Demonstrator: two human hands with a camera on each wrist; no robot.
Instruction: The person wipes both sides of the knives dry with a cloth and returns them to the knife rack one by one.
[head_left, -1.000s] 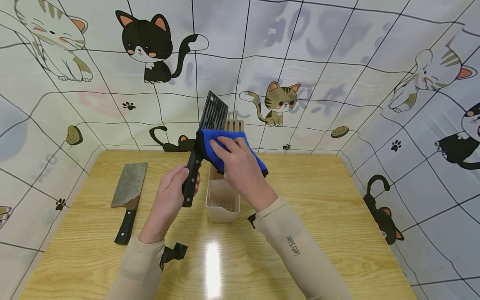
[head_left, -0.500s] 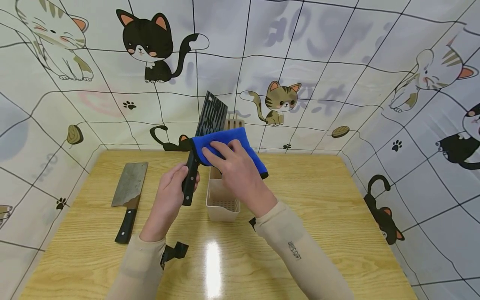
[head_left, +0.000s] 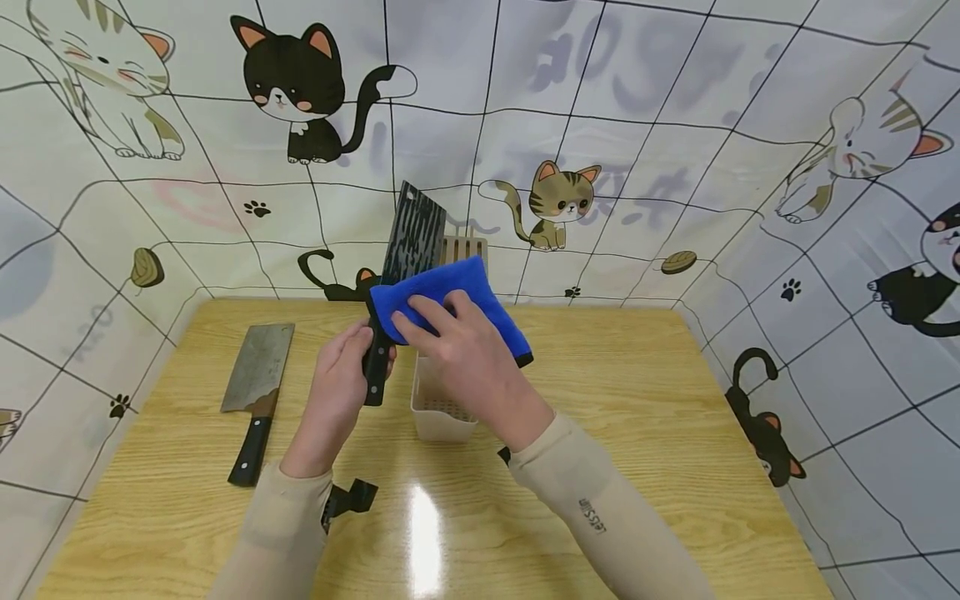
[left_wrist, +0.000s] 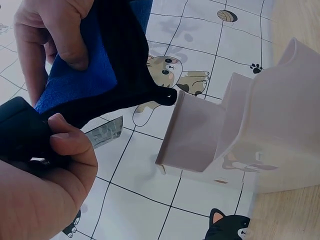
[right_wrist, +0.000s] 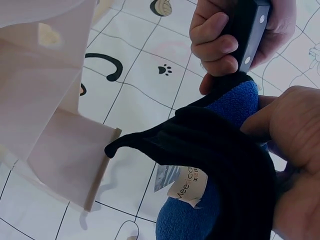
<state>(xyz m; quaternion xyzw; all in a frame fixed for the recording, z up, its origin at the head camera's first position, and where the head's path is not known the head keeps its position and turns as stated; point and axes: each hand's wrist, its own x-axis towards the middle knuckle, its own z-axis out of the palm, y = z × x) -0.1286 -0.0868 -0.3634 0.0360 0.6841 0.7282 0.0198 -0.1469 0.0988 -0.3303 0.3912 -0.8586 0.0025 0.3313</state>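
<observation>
My left hand [head_left: 341,375] grips the black riveted handle [head_left: 375,375] of a cleaver [head_left: 412,233], whose dark, light-streaked blade points up and away. A blue cloth [head_left: 487,312] with black edging is folded over the blade's lower part, beside the handle. My right hand [head_left: 472,358] holds this cloth, fingers spread on top and thumb on the underside, as the right wrist view shows. A pale printed label [right_wrist: 190,187] hangs from the cloth there. Only a bit of blade [left_wrist: 107,132] peeks out below the cloth in the left wrist view.
A second cleaver [head_left: 258,367], greyish with a brown-stained heel, lies on the wooden table [head_left: 615,400] at the left. Behind my hands stands a pale slotted plastic holder [head_left: 442,427]. Cat-printed sheeting [head_left: 637,150] borders the table at the back and sides.
The cloth and my right hand have slid down and left along the blade toward the handle. More of the blade shows, and the cleaver has shifted slightly left.
</observation>
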